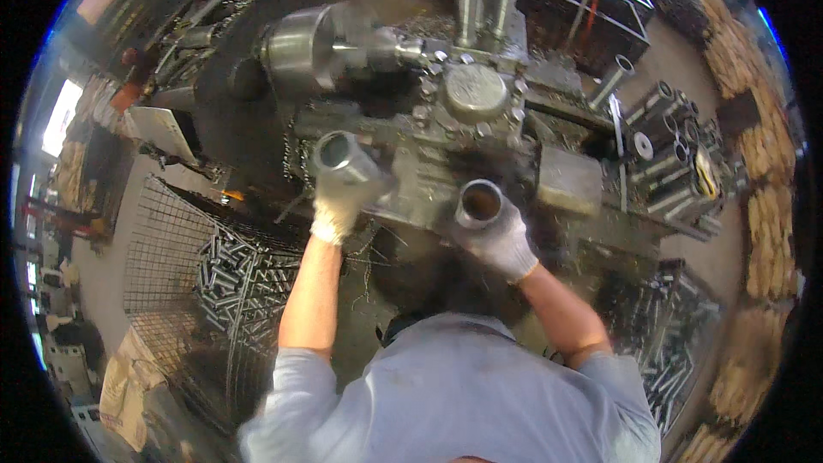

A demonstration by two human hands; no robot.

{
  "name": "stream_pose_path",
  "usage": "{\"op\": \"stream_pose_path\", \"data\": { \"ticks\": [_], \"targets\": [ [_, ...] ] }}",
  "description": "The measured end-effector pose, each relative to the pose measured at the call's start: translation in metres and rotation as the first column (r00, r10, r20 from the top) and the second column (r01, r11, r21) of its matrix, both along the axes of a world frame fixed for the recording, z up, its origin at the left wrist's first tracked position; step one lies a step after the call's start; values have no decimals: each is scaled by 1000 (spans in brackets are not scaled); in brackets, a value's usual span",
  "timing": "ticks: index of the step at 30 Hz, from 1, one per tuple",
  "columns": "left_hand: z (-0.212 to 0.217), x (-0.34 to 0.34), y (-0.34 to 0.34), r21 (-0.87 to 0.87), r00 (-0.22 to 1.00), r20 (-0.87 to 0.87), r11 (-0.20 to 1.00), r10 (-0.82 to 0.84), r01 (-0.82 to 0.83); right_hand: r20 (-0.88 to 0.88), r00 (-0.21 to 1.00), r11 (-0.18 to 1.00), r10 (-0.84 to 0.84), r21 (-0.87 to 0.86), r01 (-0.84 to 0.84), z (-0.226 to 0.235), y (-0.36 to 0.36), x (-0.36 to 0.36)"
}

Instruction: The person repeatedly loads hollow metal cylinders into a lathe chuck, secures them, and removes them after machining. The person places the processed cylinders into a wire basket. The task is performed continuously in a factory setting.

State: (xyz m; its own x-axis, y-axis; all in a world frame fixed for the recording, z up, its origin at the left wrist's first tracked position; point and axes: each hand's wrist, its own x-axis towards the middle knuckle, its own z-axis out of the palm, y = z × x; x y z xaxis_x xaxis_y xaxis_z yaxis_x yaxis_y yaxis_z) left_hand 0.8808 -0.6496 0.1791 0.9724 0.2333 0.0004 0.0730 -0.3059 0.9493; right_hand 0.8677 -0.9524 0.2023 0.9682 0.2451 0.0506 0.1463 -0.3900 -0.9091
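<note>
Both of my hands wear pale work gloves, and each is wrapped round a short metal tube. My left hand (333, 206) grips a tube (338, 153) whose open end faces up, in front of the lathe's chuck (298, 50). To the right, my right hand (506, 244) holds another tube (480, 202), its dark bore showing, near the front of the machine. Beyond the hands sits the lathe's tool post (474, 90), a round-topped block ringed by bolts. A blurred metal workpiece or fitting (377, 50) lies between chuck and tool post.
Several upright tubes (469, 10) stand behind the tool post. A wire mesh basket (159, 249) at left holds many short metal tubes. At right are stacked tubes (664, 150), a rectangular metal block (570, 180) and a lower heap of metal pieces (669, 369). Swarf litters the machine.
</note>
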Motion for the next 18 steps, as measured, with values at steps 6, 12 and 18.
{"op": "stream_pose_path", "data": {
  "ticks": [6,12,18],
  "targets": [
    [-14,85,-41,260,965,254,966,-65,-3,49,997,998,-56,43,54,-28,23,18],
    [10,159,13,24,965,239,994,-106,103,31,998,939,58,-341,-44,12,-5,16],
    [-19,95,6,216,865,217,887,-452,409,179,983,949,-41,-302,94,141,-17,69]
  ]
}}
